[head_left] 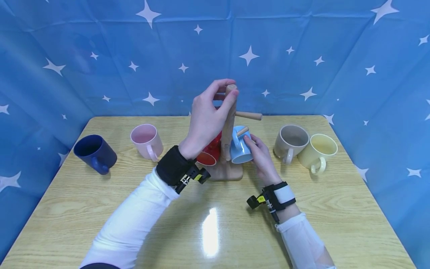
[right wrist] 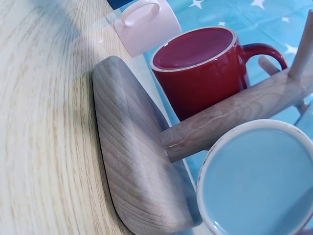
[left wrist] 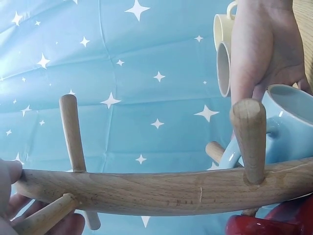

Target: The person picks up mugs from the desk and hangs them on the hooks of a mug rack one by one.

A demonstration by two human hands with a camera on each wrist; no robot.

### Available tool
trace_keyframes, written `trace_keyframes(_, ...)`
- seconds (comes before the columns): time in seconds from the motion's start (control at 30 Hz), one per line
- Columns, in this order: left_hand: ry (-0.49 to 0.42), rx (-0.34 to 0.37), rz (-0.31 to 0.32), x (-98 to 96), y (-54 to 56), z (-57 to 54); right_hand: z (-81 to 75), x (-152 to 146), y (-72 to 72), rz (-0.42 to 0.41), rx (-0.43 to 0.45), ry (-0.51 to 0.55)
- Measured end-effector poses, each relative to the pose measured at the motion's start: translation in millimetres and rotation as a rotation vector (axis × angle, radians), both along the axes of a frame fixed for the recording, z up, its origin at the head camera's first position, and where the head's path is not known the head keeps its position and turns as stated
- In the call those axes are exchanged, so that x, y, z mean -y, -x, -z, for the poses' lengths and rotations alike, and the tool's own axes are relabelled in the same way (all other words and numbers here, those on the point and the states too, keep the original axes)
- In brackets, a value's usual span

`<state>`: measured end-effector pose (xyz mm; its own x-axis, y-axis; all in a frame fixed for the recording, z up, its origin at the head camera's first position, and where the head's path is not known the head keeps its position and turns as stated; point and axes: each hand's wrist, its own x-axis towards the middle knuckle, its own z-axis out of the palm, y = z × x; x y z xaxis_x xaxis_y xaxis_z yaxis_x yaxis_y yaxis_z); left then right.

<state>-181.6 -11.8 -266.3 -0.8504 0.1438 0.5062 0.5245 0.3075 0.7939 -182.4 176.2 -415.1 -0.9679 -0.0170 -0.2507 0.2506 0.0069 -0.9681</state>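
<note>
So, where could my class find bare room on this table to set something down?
The table is bare before the stand, between the left sleeve and right sleeve; also in front of the navy mug and the yellow mug. Crowded: the stand, with the left hand gripping its top, right hand holding the light blue mug, and the red mug alongside.

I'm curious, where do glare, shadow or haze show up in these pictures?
Head view: bright white glare on the table in front of the mug rack, soft shadow beside the right sleeve; left wrist view: small glints on the light blue mug; right wrist view: the pink mug looks pale and hazy.
</note>
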Motion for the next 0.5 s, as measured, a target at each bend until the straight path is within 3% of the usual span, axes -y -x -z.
trace_keyframes(0.5, -0.009, 0.013, -0.007, 2.3, -1.3, -1.4, -4.9, -4.0, -1.5, 0.041, -0.027, -0.004)
